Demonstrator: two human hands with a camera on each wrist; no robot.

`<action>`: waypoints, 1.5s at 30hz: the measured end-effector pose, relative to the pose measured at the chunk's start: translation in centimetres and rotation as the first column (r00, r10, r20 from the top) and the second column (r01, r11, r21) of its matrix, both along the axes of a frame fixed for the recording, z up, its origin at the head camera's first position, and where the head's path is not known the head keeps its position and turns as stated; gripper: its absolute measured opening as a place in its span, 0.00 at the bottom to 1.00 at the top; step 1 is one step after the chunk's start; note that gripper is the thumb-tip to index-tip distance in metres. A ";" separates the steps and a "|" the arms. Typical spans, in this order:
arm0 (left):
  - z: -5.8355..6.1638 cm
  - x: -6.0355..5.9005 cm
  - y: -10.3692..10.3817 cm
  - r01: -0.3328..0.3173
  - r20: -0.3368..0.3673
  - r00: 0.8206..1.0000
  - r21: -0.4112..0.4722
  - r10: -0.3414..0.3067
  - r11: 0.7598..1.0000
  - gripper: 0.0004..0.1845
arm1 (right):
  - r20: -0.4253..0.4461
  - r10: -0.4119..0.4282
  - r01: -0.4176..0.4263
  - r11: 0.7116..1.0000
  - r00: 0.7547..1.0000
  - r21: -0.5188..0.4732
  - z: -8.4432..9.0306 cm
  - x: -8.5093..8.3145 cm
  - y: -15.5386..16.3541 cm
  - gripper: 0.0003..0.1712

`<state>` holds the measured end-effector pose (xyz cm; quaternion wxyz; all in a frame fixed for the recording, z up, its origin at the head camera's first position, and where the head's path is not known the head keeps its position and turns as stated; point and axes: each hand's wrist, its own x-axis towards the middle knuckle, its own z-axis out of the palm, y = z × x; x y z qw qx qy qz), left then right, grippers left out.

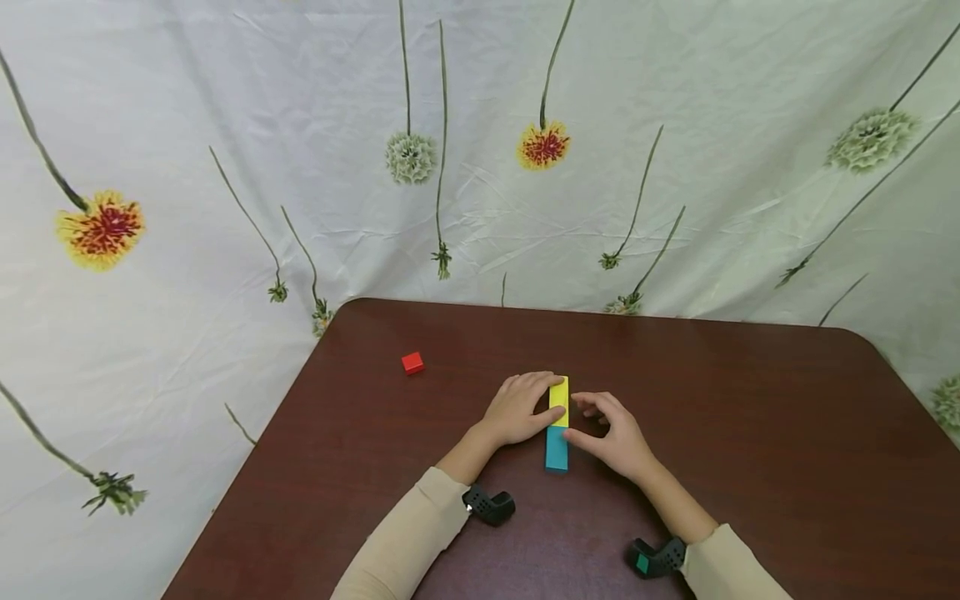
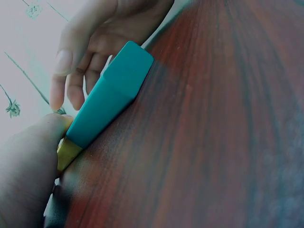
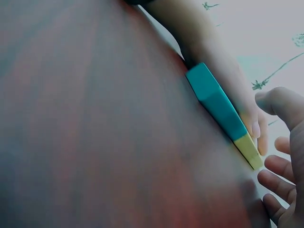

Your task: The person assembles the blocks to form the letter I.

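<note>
While flat: smooth rectangular yellow block [image 1: 558, 395].

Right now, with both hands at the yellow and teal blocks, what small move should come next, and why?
Probably nudge the two blocks flush. The yellow block and the teal block lie end to end in one line on the table. The left hand touches the yellow one, and the right hand rests beside the seam, so both are placed to square it. The red cube lies apart.
</note>
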<state>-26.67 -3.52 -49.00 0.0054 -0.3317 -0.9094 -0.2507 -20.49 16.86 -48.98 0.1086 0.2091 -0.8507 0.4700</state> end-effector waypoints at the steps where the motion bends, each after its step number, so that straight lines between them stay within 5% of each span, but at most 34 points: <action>1: 0.0 0.0 0.0 0.000 0.003 1.000 0.000 0.000 1.000 0.29 | -0.001 0.005 -0.005 1.000 1.000 0.002 0.0 -0.2 0.0 0.29; 13: 0.1 0.1 -0.2 -0.009 0.001 1.000 -0.014 0.009 1.000 0.28 | 0.050 0.014 -0.017 0.998 0.999 0.062 -0.1 -1.4 -0.1 0.30; 45: 0.1 -0.1 0.1 -0.003 0.017 1.000 -0.028 0.004 1.000 0.29 | 0.011 0.032 -0.034 0.984 0.999 0.177 -0.5 -1.6 0.2 0.38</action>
